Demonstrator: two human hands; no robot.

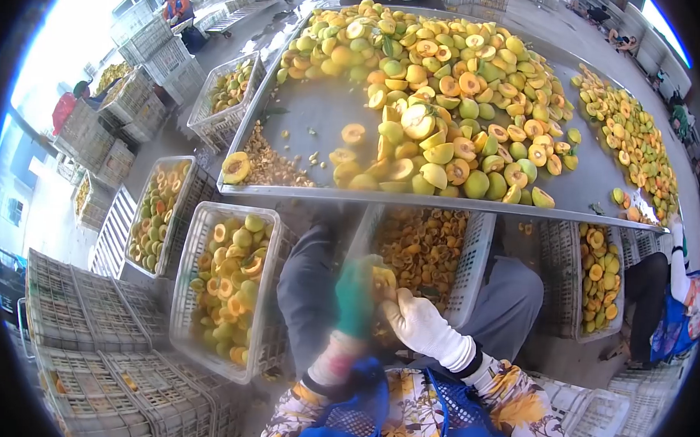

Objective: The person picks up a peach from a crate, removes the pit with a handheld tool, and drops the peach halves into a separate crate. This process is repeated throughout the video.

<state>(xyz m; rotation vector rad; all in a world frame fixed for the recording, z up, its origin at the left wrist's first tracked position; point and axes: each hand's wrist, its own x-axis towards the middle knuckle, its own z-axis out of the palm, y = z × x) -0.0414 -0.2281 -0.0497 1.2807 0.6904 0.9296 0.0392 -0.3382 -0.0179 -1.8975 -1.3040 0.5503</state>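
My left hand [355, 301], in a green glove and smeared by motion, holds a yellow peach half [384, 281] above the crate between my knees. My right hand [422, 323], in a white glove, is closed close against the fruit. What its fingers hold, if anything, is hidden. Below both hands, the pale plastic crate [479, 259] contains brown-orange peach scraps [423, 241]. Just beyond, cut yellow peaches [462, 145] are heaped on the metal table [308, 115]. Small brown pits or scraps [270, 162] lie at its left corner, beside a peach half [236, 167].
A crate of peach halves [226, 283] stands left of my knee, with another peach-filled crate [160, 210] behind it. Stacked crates [95, 324] stand at lower left. On the right are a peach crate [599, 280] and a seated person [678, 303]. The table's raised edge [444, 201] runs before me.
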